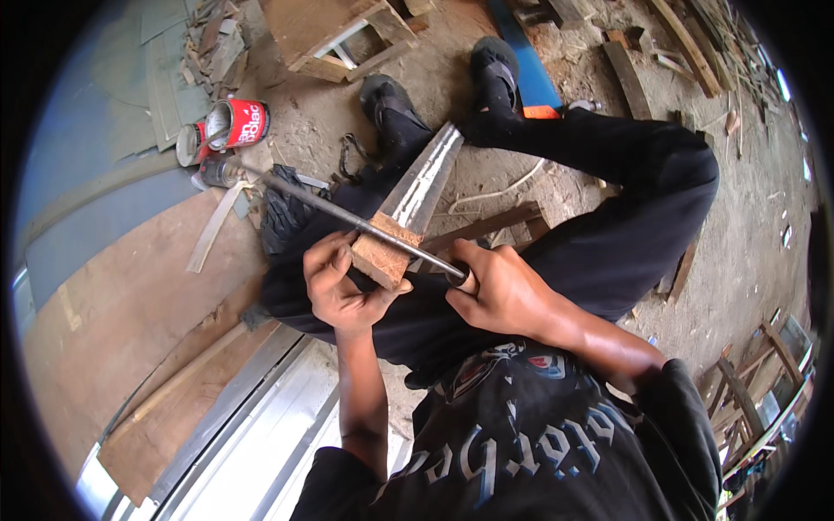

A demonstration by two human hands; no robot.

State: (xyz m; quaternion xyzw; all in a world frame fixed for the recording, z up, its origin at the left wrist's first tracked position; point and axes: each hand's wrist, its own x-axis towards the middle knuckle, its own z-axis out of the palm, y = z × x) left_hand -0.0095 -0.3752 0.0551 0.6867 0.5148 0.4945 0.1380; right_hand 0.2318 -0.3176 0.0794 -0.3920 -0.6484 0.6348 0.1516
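My left hand (337, 291) is closed about the near end of a wooden block (380, 260), with the thumb at its lower edge. The block's bare brown end faces me. Beyond it a tapered grey length with a white streak (419, 187) runs toward my feet; whether it is one piece with the block I cannot tell. My right hand (504, 291) grips the handle of a long, slim, file-like metal tool (326, 206). The tool lies slantwise across the top of the block, its far end pointing to the upper left.
My outstretched legs (599, 217) frame the work. Red paint cans (248, 124) stand at the left by a black plastic bag (284, 208). A wooden box frame (343, 39) sits ahead, and a blue handsaw-like blade (527, 61) lies right of my feet. Timber scraps (625, 78) lie about; boards (156, 286) lie left.
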